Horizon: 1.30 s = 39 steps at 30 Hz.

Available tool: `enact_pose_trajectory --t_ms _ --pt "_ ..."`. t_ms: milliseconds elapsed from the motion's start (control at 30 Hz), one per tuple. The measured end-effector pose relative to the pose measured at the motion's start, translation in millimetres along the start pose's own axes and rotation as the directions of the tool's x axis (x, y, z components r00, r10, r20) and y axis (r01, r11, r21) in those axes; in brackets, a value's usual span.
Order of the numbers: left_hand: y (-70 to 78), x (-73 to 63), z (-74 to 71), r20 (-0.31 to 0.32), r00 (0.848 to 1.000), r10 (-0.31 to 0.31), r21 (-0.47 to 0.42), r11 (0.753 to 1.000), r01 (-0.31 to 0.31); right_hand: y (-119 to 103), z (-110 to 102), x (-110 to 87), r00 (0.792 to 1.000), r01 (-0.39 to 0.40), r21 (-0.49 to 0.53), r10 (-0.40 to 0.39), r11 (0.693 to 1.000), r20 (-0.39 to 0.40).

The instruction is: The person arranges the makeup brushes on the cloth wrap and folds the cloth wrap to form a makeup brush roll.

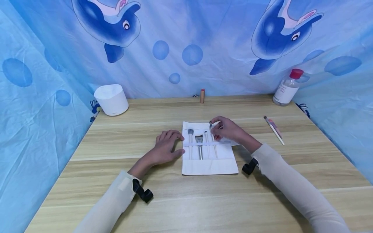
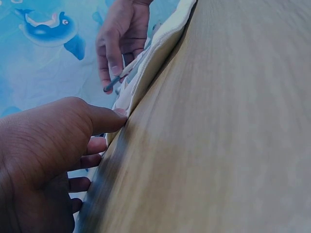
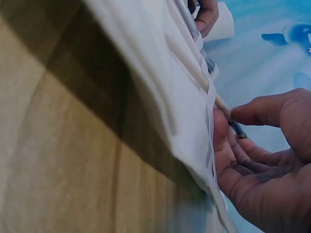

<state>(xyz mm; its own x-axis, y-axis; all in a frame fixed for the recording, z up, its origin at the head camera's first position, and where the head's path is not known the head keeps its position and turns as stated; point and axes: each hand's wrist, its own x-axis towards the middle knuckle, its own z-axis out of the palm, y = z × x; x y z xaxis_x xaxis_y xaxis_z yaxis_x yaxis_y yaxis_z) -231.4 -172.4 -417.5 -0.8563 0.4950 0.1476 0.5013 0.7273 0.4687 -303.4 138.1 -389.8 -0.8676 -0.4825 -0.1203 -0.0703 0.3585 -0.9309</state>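
Observation:
A white cloth brush roll (image 1: 210,167) lies unfolded on the table, with a thin strap across its middle. In it sit a fluffy makeup brush (image 1: 190,132), a wide flat-headed brush (image 1: 199,139) and a slim brush (image 1: 207,137). My right hand (image 1: 228,131) pinches another slim makeup brush (image 3: 237,128) near its dark head, between thumb and fingers; its pale handle runs down under the strap. At the roll's left edge rests my left hand (image 1: 167,147), fingers spread, the thumb (image 2: 114,119) touching the cloth's border.
To the right lie a white-handled brush (image 1: 274,130) and a pink stick-like item (image 1: 275,127). A red-capped clear bottle (image 1: 287,90) stands at the back right, a brown tube (image 1: 202,96) at the back middle, a white container (image 1: 111,100) at the back left. Blue curtains (image 1: 175,29) surround the table.

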Motion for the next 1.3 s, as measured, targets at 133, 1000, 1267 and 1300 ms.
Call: enact_pose_trajectory --t_ms 133,1000,1267,1300 --pt "0.4 0.1 0.2 -0.002 1.0 0.003 -0.001 1.0 -0.003 0 -1 -2.9 0.999 -0.019 -0.004 0.02 1.0 0.03" --pt "-2.0 -1.0 0.8 -0.011 1.0 0.01 -0.011 1.0 -0.01 -4 2 -6.3 0.995 -0.095 -0.206 0.087 0.974 -0.047" --pt "-2.3 0.4 1.7 -0.006 1.0 0.006 0.004 1.0 -0.006 -6 1 -11.9 0.999 -0.047 -0.368 0.049 0.929 -0.001" --pt "-2.4 0.5 1.9 -0.003 1.0 0.003 0.004 1.0 -0.003 -5 1 -12.9 0.999 -0.033 -0.387 0.038 0.922 0.005"
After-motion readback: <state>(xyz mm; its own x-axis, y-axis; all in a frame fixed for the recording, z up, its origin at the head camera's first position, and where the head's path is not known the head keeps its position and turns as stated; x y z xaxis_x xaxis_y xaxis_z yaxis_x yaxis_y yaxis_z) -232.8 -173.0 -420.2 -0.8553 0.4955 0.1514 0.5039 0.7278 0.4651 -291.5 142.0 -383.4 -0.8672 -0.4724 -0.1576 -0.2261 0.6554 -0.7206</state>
